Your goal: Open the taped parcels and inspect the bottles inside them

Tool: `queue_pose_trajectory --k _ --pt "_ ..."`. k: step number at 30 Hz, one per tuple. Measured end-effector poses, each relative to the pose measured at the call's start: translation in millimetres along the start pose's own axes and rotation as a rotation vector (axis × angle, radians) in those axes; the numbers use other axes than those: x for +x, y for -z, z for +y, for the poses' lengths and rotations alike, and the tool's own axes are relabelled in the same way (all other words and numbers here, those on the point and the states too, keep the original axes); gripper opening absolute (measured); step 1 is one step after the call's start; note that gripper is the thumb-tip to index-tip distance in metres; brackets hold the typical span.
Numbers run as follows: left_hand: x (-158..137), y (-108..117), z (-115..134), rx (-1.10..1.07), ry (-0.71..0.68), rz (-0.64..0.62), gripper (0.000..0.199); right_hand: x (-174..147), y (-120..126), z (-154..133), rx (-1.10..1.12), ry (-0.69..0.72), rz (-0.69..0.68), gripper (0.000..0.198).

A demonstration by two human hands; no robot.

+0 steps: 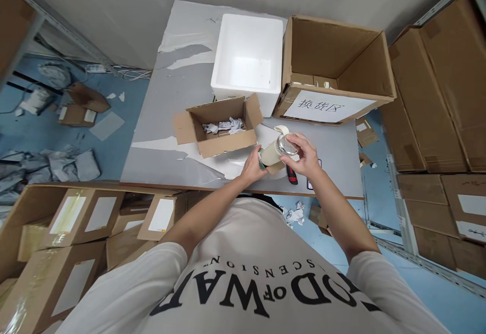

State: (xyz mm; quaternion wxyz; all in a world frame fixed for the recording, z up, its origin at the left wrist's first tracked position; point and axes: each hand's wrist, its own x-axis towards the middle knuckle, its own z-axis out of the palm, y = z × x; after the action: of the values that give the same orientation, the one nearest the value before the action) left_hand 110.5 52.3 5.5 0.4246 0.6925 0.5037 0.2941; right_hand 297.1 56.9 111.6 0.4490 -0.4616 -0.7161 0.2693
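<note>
A cream thermos bottle [272, 155] with a shiny metal lid [287, 144] and a pale strap loop [281, 129] lies tilted between my hands above the table's front edge. The fingers and thumb of my right hand [305, 156] grip the lid end. At the bottle's lower end, my left hand [253, 166] is closed on a small carton with a green edge and a brown flap [276, 167]. The bottle's base is partly hidden there, and I cannot tell how far inside the carton it sits.
An open cardboard box [227, 144] with crumpled paper stands left of my hands. Behind are a white foam box [248, 88] and a large labelled carton [330, 107]. A red-and-black tool [292, 175] and a phone [309, 184], partly hidden, lie by my right hand. Boxes flank the table [152, 164].
</note>
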Motion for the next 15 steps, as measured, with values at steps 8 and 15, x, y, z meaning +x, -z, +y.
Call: queue_pose_trajectory --k 8,15 --pt "7.7 6.8 -8.7 -0.03 -0.019 -0.025 0.106 9.7 -0.2 -10.1 0.0 0.115 -0.232 0.055" --pt "8.5 8.6 -11.8 -0.042 -0.087 -0.116 0.104 -11.0 -12.1 17.9 -0.064 0.018 -0.276 0.049"
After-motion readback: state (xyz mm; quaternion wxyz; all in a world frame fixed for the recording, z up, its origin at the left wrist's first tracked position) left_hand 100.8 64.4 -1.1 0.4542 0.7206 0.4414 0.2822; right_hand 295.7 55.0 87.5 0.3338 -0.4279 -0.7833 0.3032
